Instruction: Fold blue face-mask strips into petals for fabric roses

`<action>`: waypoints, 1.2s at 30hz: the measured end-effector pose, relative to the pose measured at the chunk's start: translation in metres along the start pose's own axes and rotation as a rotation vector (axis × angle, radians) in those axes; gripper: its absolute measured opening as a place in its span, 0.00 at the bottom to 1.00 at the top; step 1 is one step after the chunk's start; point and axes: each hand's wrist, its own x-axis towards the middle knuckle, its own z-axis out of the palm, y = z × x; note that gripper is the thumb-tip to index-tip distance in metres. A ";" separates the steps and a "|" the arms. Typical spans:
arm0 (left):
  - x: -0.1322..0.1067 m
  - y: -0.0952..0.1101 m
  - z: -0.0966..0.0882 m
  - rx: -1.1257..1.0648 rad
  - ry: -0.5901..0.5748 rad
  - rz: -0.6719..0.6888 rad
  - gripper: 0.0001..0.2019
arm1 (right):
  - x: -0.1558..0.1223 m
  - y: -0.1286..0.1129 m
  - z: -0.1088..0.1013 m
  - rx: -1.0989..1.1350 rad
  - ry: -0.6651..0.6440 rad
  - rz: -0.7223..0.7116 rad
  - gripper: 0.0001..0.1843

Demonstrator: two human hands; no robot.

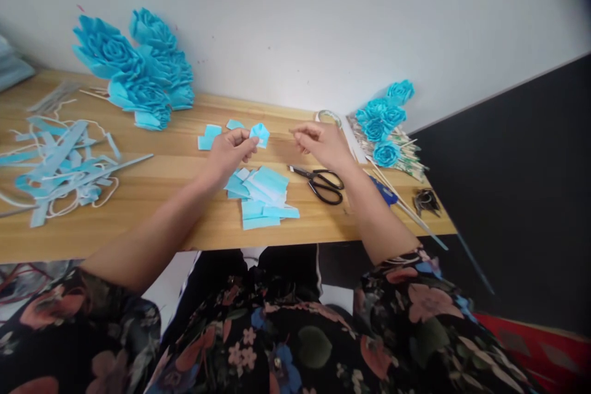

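Observation:
My left hand (pixel 231 152) pinches a small folded piece of light blue fabric (pixel 260 134) between thumb and fingers, just above the wooden table. To the right of it, apart from the piece, my right hand (pixel 322 143) hovers with its fingers drawn together; whatever they hold, if anything, is too small to name. Below and between the hands lies a loose pile of cut blue pieces (pixel 265 196). More blue squares (pixel 211 135) rest behind my left hand. Black-handled scissors (pixel 323 183) lie under my right hand, blades pointing left.
Blue fabric roses (pixel 138 68) stand at the back left, and smaller ones (pixel 381 114) lie on sticks at the right. Blue strips with white cords (pixel 64 160) are heaped left. A tape roll (pixel 329 116), blue glue gun (pixel 384 191) and dark clump (pixel 425 202) sit right. The wall bounds the back.

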 end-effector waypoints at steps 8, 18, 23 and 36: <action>-0.002 0.000 0.003 -0.030 -0.008 0.000 0.11 | -0.054 0.013 0.007 -0.541 -0.198 -0.169 0.11; -0.004 0.002 0.003 -0.024 -0.032 -0.030 0.12 | -0.056 0.030 0.031 -0.417 0.056 -0.126 0.08; -0.004 0.000 0.003 -0.050 -0.043 -0.050 0.13 | -0.054 0.037 0.030 -0.123 0.130 0.087 0.08; -0.005 0.001 0.004 -0.084 -0.087 -0.094 0.14 | -0.015 -0.030 0.025 -0.225 0.309 -0.372 0.09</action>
